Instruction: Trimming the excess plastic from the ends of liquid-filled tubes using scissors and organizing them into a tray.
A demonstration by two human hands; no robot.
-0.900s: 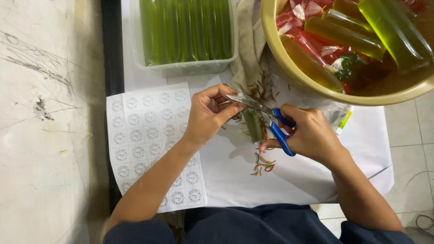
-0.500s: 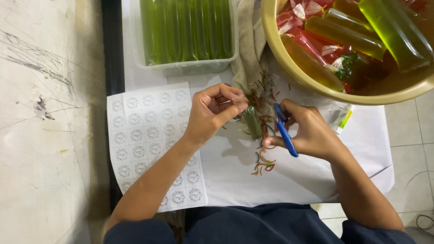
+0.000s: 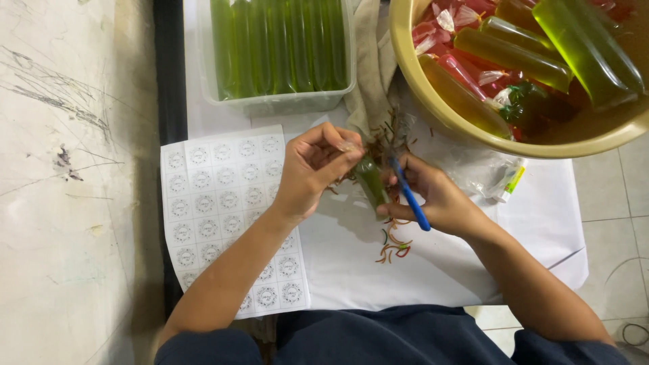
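Observation:
My left hand (image 3: 312, 170) pinches the clear plastic top of a small green ice pop tube (image 3: 370, 182) between thumb and fingers. My right hand (image 3: 433, 197) steadies the tube's lower end and keeps blue-handled scissors (image 3: 408, 195) tucked in its fingers, handle pointing toward me. Both hands meet over a white sheet (image 3: 351, 263) on the table. Loose coloured rubber bands (image 3: 393, 247) lie just below the hands.
A sheet of round stickers (image 3: 223, 203) lies left of my hands. A clear tub of green tubes (image 3: 280, 51) sits at the back. A tan basin (image 3: 473, 128) with green, yellow and red tubes is at the right. A beige cloth (image 3: 368, 81) lies between them.
The scissors, earlier open at the tube's tip, have swung down into my right palm. My left hand now pinches the tube's top.

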